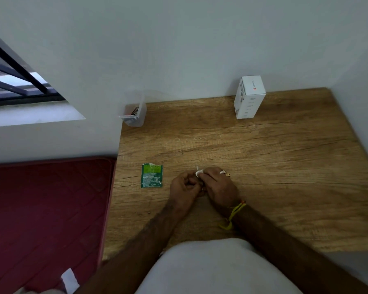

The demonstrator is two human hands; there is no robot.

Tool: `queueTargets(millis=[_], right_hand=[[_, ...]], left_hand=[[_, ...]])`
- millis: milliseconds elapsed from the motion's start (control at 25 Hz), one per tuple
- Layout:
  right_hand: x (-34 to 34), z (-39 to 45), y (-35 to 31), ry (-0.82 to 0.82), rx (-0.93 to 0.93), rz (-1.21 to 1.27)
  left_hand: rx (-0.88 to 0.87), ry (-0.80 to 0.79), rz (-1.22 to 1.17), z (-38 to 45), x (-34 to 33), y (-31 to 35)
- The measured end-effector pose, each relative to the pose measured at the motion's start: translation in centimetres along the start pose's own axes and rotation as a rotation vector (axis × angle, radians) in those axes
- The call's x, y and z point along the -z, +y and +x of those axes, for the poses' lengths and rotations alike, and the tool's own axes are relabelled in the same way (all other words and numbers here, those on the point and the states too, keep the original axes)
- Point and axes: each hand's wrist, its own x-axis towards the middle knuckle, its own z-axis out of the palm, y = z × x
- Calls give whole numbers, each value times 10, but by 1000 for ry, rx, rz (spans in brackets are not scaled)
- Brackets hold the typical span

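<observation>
Left hand (185, 185) and right hand (218, 183) both pinch the white scrap (199, 172) between them; torn sachet (152, 175) lies flat left of it, nearer the left hand

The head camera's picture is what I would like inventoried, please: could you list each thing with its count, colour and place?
table: one, brown wood grain, against the wall.
green sachet: one, green, top edge torn, flat on the table left of the hands.
white box: one, white, upright at the table's far edge.
clear container: one, see-through, far left corner, dark items inside.
mattress: one, red, left of the table.
window: one, dark bars, upper left.
paper scrap: one, white, on the mattress.
white piece: one, pinched between both hands.
left hand: fingers curled, pinches the piece.
right hand: pinches the piece; yellow thread at its wrist.
</observation>
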Motion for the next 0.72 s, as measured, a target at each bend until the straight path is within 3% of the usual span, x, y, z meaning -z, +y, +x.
queueTargets(millis=[720], right_hand=[[7, -7, 6, -76, 50, 2]], left_hand=[[36, -114, -47, -1, 8, -2]])
